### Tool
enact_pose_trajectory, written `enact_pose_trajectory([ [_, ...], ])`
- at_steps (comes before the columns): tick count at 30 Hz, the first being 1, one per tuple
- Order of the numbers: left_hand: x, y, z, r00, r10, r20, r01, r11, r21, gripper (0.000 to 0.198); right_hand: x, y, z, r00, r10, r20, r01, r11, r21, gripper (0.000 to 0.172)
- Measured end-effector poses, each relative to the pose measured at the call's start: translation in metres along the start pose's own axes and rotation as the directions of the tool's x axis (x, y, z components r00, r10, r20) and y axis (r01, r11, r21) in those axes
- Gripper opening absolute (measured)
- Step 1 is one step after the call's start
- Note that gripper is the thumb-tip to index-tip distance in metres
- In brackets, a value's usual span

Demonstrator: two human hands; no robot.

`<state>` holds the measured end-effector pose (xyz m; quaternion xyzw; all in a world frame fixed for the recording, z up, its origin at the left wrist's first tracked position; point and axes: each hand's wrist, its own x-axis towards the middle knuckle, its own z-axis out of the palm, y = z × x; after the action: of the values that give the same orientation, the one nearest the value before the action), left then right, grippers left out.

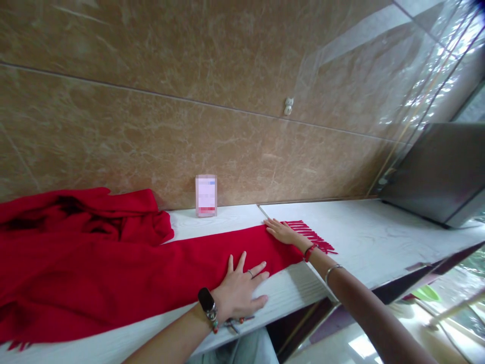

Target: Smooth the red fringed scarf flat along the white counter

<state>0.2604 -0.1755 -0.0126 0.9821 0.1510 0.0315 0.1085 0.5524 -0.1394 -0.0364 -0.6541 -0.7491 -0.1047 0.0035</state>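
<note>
A long red scarf (pixel 182 268) lies stretched along a white counter, its right end finished with a fringe (pixel 308 236). My left hand (pixel 242 285), with a ring and a dark watch (pixel 206 300) at the wrist, rests with fingers spread on the scarf's near edge. Farther right, my right hand (pixel 281 231) lies flat on the scarf just short of the fringe, fingers stretched out. Toward the left the cloth is bunched into a loose heap (pixel 125 215). A bit of fringe also shows at the lower left.
A phone-like upright panel (pixel 206 196), blurred, leans against the brown tiled wall (pixel 151 126). The white counter (pixel 379 227) runs right to a large grey box-shaped object (pixel 435 172). Beneath my left wrist, a small metal item (pixel 232 326) is partly hidden. A small figure (pixel 288 106) sticks to the wall.
</note>
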Motion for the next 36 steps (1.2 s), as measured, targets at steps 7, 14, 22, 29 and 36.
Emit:
enact_pose_trajectory([
  [7,0.001,-0.001,0.003,1.000,0.007,-0.021,-0.008,1.000,-0.028,0.055,-0.011,-0.013,0.003,0.995,-0.097,0.036,0.092,0.988,0.125,0.046],
  [14,0.000,-0.001,0.003,1.000,-0.002,-0.008,0.002,1.000,0.000,0.056,-0.018,0.043,0.014,0.992,0.123,0.018,-0.123,0.992,0.011,0.041],
  [22,0.000,0.000,0.001,1.000,-0.004,-0.022,0.005,1.000,0.025,0.052,-0.012,-0.019,-0.005,0.996,0.024,-0.081,-0.007,0.980,0.200,0.049],
  [29,-0.006,-0.004,-0.005,1.000,-0.018,-0.004,0.018,0.997,0.072,0.047,-0.019,-0.052,-0.012,0.996,-0.080,0.031,0.068,0.959,0.275,0.048],
  [36,-0.002,-0.011,-0.020,0.996,0.004,-0.084,0.014,0.975,0.220,0.031,-0.017,-0.047,-0.010,0.998,-0.060,-0.007,0.059,0.953,0.296,0.047],
])
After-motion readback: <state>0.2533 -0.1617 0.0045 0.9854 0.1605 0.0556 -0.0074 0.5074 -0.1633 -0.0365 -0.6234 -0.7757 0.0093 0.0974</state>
